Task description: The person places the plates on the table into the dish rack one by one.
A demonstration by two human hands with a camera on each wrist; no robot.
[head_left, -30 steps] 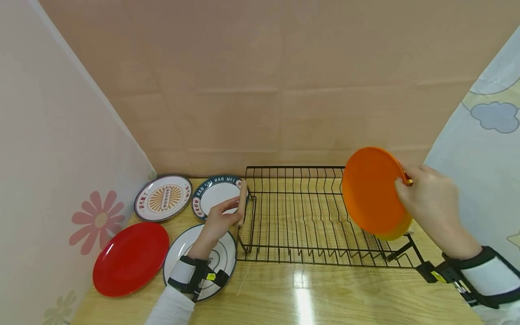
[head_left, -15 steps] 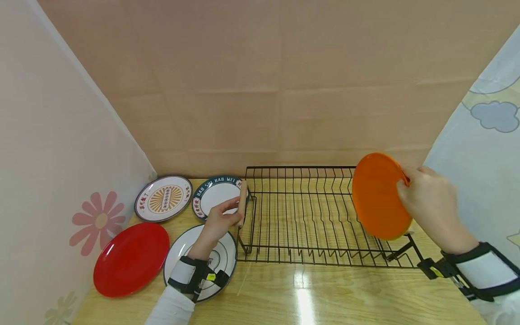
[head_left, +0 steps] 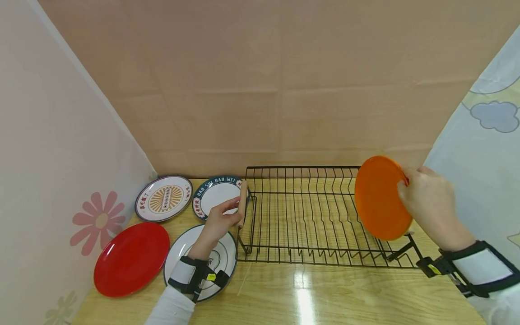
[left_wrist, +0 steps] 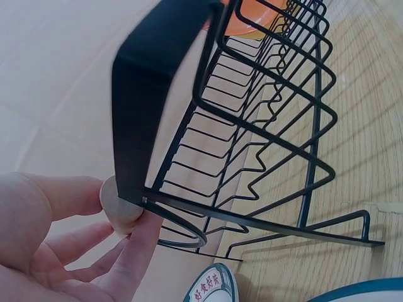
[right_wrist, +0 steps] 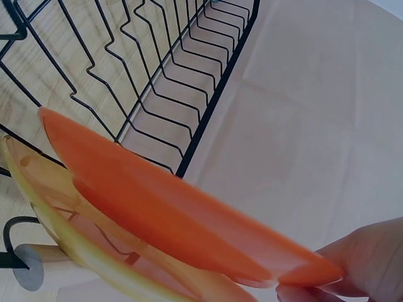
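Orange plate (head_left: 380, 197), apparently light, stiff, smooth plastic, pinched by its upper rim in our right hand (head_left: 428, 203) over the wire rack (head_left: 308, 216), whose wooden handle (head_left: 242, 202) our left hand (head_left: 219, 221) grips.

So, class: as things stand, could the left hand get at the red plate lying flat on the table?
Probably yes. The left hand grips the rack's wooden handle, so it must let go first; the red plate lies close beside that forearm with nothing on it.
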